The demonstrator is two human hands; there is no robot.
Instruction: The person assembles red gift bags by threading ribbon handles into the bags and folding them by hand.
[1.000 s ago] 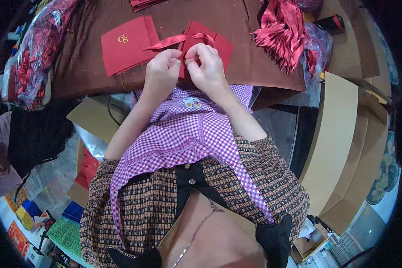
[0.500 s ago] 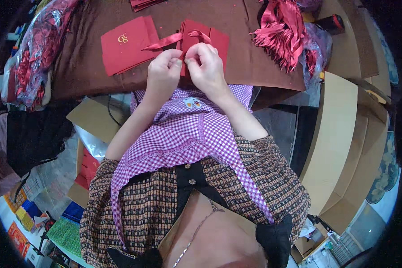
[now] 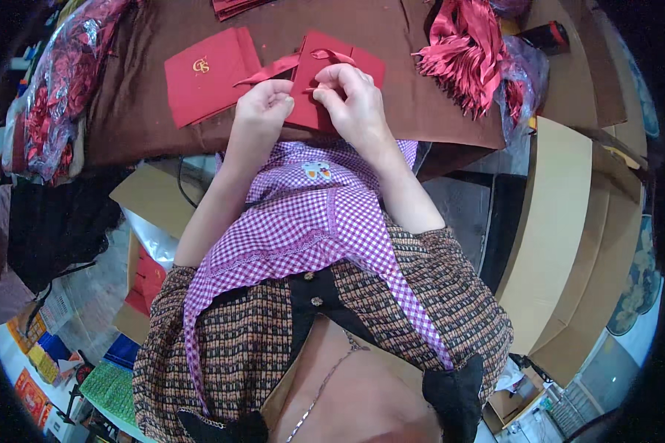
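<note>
Both hands meet at the near edge of a brown-covered table [image 3: 421, 118] over a flat red paper bag [image 3: 314, 74]. My left hand [image 3: 262, 103] pinches the bag's near left side, and a red ribbon [image 3: 273, 69] runs out from above it to the left. My right hand [image 3: 351, 96] grips the bag's middle with fingers curled, near a ribbon loop at the bag's top. A second flat red bag with a gold emblem [image 3: 210, 74] lies just left of my left hand.
A heap of red ribbons [image 3: 462, 52] lies at the table's right, and a plastic bag of red items [image 3: 59, 96] at its left. A stack of red bags [image 3: 233, 7] sits at the far edge. Flattened cardboard boxes [image 3: 561, 236] stand to the right; boxes and papers litter the floor at left.
My hands have shifted slightly on the red bag, and the ribbon at its top has been drawn into a loop. Nothing else has moved.
</note>
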